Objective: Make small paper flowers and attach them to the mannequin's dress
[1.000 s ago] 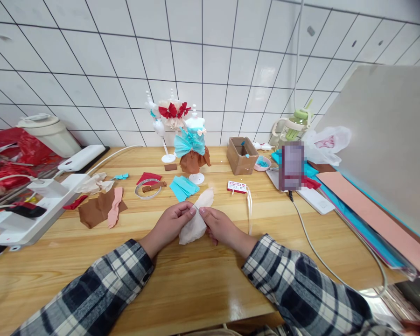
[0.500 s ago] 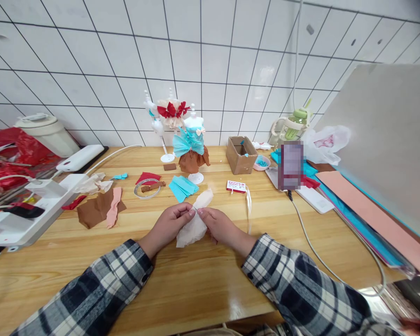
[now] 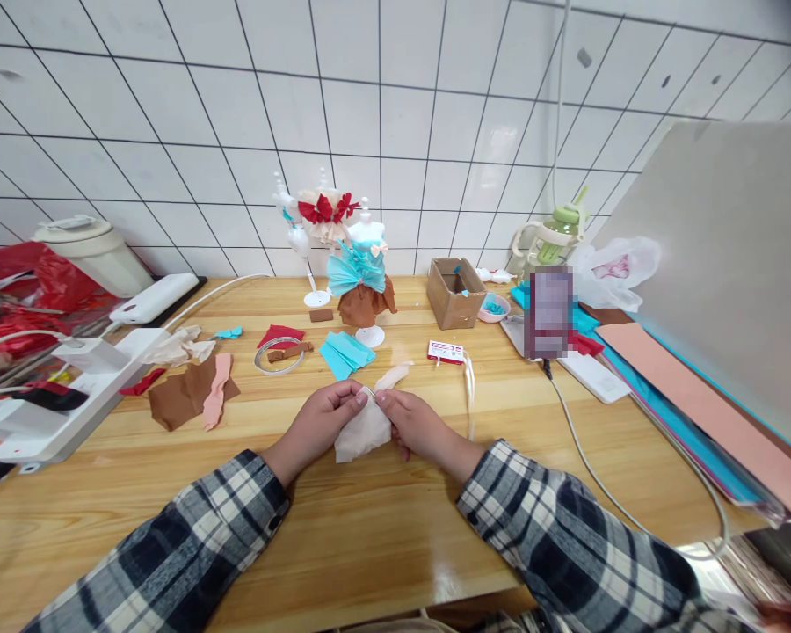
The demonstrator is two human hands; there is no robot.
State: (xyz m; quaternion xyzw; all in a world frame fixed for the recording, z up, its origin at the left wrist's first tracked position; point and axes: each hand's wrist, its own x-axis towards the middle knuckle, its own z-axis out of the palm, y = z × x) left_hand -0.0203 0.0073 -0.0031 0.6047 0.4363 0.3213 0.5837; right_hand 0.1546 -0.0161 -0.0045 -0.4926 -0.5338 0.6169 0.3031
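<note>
Both my hands pinch a pale pink piece of crepe paper [image 3: 367, 425] just above the wooden table [image 3: 343, 527]. My left hand [image 3: 320, 424] grips its left side with thumb and fingers closed. My right hand [image 3: 412, 422] pinches the right side at the same spot. The paper's far end narrows and points away toward a small red and white box [image 3: 446, 352]. Folded blue paper [image 3: 346, 351] lies just beyond my hands.
Two small mannequin stands with paper dresses [image 3: 359, 281] stand by the tiled wall. A cardboard box [image 3: 456, 292], a tape ring [image 3: 278, 353], brown and pink scraps [image 3: 194, 392], a power strip [image 3: 66, 387], a cable [image 3: 606, 479] and coloured paper sheets [image 3: 692, 404] surround my hands.
The far end of the pale paper has folded lower and narrower between my pinching fingers. My hands have stayed in the same place.
</note>
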